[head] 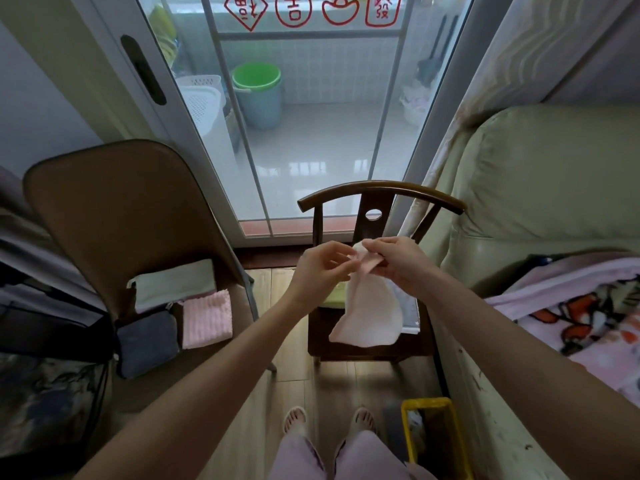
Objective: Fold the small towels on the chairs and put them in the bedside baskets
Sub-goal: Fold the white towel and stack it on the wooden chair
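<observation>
Fingers [372, 252] of both hands are pinching the top edge of a pale pink towel [369, 313], hanging over the dark wooden chair [379, 195]. Folding is just starting. Three more towels are waiting on the brown chair [121, 216]. The yellow basket [407, 410] is waiting nearby.

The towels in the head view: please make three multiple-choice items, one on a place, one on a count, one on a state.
1. Where does the pale pink towel hang?
A. Over the dark wooden chair
B. Inside the yellow basket
C. On the bed

2. How many towels lie on the brown chair?
A. One
B. Three
C. Five

3. What state is the pale pink towel in?
A. Folded flat on a seat
B. Held up at its top edge
C. Lying on the floor

Answers: 1 A, it dangles above that seat. 2 B, white, pink and dark ones. 3 B, the left hand and right hand pinch its top.
</observation>
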Demonstrator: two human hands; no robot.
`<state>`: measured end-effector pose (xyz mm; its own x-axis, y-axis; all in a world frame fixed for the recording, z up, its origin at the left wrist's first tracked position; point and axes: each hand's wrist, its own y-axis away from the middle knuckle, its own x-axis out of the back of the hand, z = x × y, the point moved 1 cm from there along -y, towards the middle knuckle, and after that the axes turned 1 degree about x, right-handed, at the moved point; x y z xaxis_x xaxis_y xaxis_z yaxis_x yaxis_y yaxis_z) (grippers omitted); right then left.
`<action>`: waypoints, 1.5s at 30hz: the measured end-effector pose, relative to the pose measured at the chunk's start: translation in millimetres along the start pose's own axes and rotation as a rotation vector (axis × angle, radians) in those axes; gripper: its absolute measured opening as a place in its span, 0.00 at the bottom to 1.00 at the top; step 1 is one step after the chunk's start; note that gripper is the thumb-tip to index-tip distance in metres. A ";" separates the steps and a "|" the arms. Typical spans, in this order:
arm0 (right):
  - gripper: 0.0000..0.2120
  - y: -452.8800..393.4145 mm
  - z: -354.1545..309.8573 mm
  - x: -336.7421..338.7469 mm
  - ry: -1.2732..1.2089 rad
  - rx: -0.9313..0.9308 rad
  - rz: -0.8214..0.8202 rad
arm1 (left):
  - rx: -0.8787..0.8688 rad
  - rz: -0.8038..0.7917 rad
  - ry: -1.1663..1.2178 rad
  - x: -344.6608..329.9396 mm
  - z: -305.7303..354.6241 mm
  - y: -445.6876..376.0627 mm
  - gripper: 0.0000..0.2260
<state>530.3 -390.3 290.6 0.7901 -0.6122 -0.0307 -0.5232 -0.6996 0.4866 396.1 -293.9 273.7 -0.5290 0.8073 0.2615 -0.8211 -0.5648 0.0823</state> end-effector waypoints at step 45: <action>0.09 19.3 3.5 -8.9 0.494 0.663 0.184 | 0.243 0.267 0.573 26.4 66.9 -19.5 0.09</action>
<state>512.0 -399.7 297.2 0.6421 -0.6139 0.4591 -0.6145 -0.7703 -0.1706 412.5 -273.1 343.4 -0.7918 0.5603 -0.2433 -0.6108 -0.7256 0.3168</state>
